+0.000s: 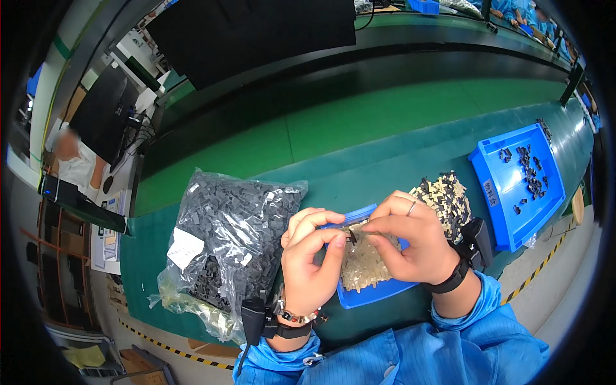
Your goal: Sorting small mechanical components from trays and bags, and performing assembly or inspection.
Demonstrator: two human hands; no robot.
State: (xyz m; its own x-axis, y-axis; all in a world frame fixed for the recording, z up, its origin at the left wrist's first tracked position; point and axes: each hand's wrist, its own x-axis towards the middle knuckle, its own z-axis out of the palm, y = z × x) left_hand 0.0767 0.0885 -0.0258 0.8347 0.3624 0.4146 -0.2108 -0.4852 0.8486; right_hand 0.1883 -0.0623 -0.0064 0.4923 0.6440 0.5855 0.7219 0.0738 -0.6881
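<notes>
- The small dark piece (351, 237) lies at the left hand's (312, 256) thumb and index fingertips, on their right side, between the two hands and above the small blue plastic tray (378, 294).
- Its long axis is too small and too shadowed to tell securely.
- The left hand is the nearer one, its fingertips touching the piece; the right hand's (418, 242) fingertips lie just to the piece's right, pointing left toward it.
- The left thumb and index finger are brought close together in a pinch that appears to have hold of the piece.
- The right thumb and index finger are nearly together; whether they grip a thin part of their own cannot be told.
- Below the fingertips, a heap of flat, pale tan pieces (364, 269) fills much of the tray.
- Left of the left hand sits a clear plastic bag of dark grey parts (240, 218); beyond the right hand lies a loose pile of cream and black pieces (444, 200).
</notes>
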